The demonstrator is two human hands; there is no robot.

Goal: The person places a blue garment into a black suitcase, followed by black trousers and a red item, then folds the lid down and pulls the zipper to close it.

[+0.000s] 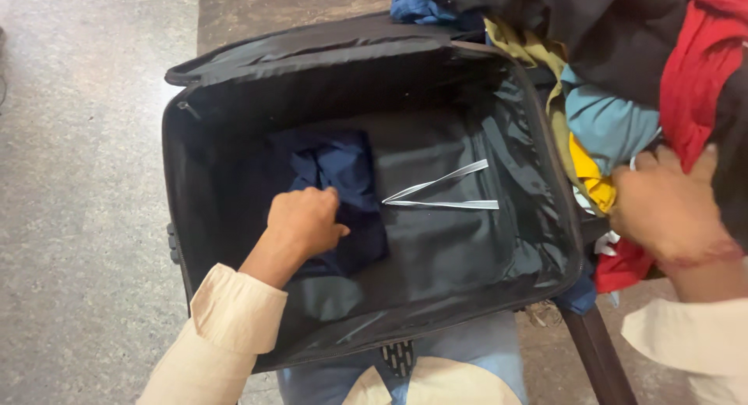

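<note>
An open black suitcase (234, 86) lies on the floor in front of me. Inside, at its left, sits a folded dark blue garment (343, 167). My left hand (305, 222) rests on that garment, fingers curled over its near edge. My right hand (666, 206) is pressed against a heap of clothes (615, 125) to the right of the suitcase, with its fingers in among red, black, light blue and yellow fabric. Whether it grips a piece I cannot tell.
Two silver-grey straps (448, 191) lie on the suitcase's black lining. A blue cloth (417, 6) sits beyond the far rim. Grey stone floor (78, 179) lies to the left. My blue trousers (475, 350) show below the near rim.
</note>
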